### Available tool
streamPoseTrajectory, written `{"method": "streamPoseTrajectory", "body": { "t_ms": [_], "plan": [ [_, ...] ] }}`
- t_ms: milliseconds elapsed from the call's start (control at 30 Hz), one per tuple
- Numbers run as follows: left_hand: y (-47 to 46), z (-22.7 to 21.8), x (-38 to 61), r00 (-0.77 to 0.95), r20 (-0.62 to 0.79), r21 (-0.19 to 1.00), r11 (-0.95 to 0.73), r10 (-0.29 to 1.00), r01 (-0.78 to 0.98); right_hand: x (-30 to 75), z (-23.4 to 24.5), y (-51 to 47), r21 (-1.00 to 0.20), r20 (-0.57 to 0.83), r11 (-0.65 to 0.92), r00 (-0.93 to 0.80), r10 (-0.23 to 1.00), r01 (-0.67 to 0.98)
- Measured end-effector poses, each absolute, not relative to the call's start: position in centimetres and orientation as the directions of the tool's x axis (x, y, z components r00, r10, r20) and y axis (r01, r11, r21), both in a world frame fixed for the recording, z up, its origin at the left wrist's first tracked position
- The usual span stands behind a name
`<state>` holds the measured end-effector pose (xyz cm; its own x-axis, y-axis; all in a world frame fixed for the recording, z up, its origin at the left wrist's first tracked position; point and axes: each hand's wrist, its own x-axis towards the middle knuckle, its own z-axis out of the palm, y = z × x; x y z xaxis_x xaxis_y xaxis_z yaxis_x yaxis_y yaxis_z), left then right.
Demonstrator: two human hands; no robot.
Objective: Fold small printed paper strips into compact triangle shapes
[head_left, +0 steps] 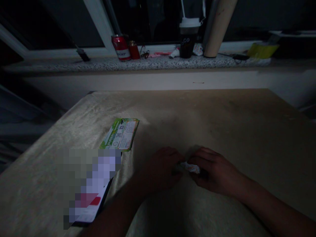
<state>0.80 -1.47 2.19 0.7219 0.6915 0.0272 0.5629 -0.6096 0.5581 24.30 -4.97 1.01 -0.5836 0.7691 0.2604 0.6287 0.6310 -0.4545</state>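
Both of my hands rest on a cloth-covered table in dim light. My left hand and my right hand meet over a small crumpled white wrapper with reddish marks. The fingers of both hands are pinched on it, one at each end. What is inside the wrapper is not visible.
A green printed card lies left of my hands, with a phone below it, partly blurred out. On the window sill at the back stand a red can, a dark lidded cup, a cardboard tube and yellow tape.
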Motion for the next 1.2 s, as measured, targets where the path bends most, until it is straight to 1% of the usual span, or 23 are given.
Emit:
{"method": "streamPoseTrajectory", "body": {
  "t_ms": [200,367,767,1200],
  "plan": [
    [-1.49,2.04,0.85,0.732,0.043,0.537,-0.633,0.68,0.557,24.29,1.23,-4.83,-0.507,0.293,0.623,-0.561,0.774,0.595],
    [-1.57,1.69,0.86,0.736,0.085,0.507,-0.665,0.671,0.548,24.39,1.44,-4.71,-0.548,0.325,0.621,-0.541,0.775,0.56],
    [-1.58,1.87,0.99,0.752,0.083,0.47,-0.691,0.654,0.549,24.51,1.53,-4.47,-0.583,0.369,0.624,-0.515,0.774,0.52],
    [-1.46,1.74,1.24,0.789,0.094,0.326,-0.768,0.607,0.551,24.51,1.46,-4.4,-0.615,0.38,0.612,-0.493,0.782,0.497]
  ]
}}
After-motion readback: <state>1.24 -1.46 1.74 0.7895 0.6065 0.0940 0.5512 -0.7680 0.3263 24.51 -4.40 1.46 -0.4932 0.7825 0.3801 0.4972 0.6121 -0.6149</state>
